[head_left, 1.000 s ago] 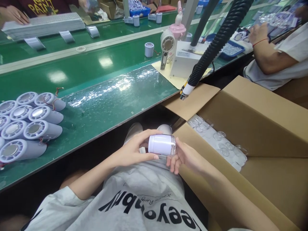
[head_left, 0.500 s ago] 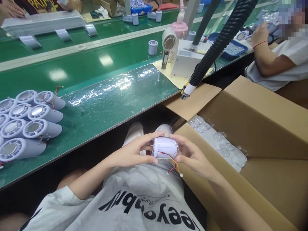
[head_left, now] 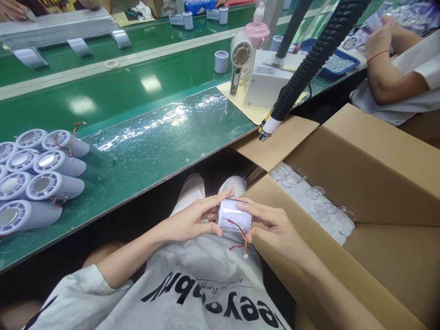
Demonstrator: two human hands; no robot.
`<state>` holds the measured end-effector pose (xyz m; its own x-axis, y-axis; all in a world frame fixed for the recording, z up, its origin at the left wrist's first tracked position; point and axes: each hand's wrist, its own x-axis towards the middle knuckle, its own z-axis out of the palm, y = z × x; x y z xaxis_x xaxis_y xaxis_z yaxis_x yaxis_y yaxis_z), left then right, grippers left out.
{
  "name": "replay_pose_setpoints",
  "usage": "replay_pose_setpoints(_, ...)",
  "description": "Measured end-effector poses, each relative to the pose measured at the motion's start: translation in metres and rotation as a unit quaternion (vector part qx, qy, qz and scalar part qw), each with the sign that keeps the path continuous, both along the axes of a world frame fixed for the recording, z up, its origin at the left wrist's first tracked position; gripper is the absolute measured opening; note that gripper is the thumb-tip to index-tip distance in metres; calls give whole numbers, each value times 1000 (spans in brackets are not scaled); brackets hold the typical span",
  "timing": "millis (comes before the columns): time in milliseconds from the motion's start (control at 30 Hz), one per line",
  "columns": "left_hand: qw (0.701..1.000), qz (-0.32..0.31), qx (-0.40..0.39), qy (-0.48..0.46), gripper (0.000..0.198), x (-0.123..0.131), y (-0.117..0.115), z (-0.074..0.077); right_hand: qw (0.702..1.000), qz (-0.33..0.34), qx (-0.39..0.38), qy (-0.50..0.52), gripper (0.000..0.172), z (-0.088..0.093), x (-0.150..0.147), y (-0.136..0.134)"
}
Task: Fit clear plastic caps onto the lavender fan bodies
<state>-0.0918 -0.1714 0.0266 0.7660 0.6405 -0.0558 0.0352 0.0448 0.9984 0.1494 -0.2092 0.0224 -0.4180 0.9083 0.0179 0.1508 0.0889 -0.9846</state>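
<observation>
Beside the bench (head_left: 154,133), the cylinder (head_left: 235,213), probably light, stiff and slick, is grasped by left hand (head_left: 192,219) and right hand (head_left: 275,225), ends best held, wires (head_left: 244,239) best avoided.

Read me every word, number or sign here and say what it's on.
"ee": part of the black lettering on the wearer's shirt; the rest distorted.
Thin script beside it: too small.
Label on white box: too small.
Yellow print on a co-worker's dark shirt: blurred, cut off.
</observation>
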Motion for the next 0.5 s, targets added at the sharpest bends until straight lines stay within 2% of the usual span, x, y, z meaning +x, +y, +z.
replay_pose_setpoints(67,1000,2,21,15,79,0,0,-1,1000,-7,-12,8,62,-4,0,-1)
replay_pose_setpoints(167,1000,11,24,-3,77,4,-2,-3,995,-56,-28,76,89,-8,-4,-6)
replay_pose_setpoints(267,999,27,44,-14,74,12,-6,-10,990,-78,-5,117,97,-6,-5,-9)
replay_pose_setpoints(333,998,32,50,1,66,14,-4,-11,995,-66,-3,80,93,-3,5,-7)
replay_pose_setpoints(400,997,59,48,15,59,8,9,-4,996,-92,-20,9,76,-5,32,2)
replay_pose_setpoints(467,987,140,69,48,55,-5,40,14,975,-204,-49,-68,47,-12,75,13)
replay_pose_setpoints(500,970,206,100,87,51,-13,62,25,947,-296,-75,-103,36,-18,103,18)
